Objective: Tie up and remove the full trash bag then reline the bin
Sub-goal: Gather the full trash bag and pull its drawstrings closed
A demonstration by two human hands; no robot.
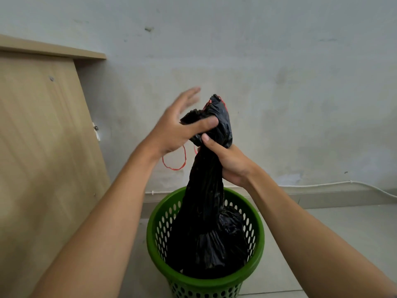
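The gathered neck of the black bag [206, 168] is gripped by the right hand [229, 162]; the left hand [178, 127] is open, thumb on the top. The red drawstring [176, 162] hangs loose, so the neck could be reopened if released.

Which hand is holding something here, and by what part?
The right hand grips the black trash bag around its gathered neck, above the green bin. The left hand, fingers straight, only touches the bag's top with its thumb.
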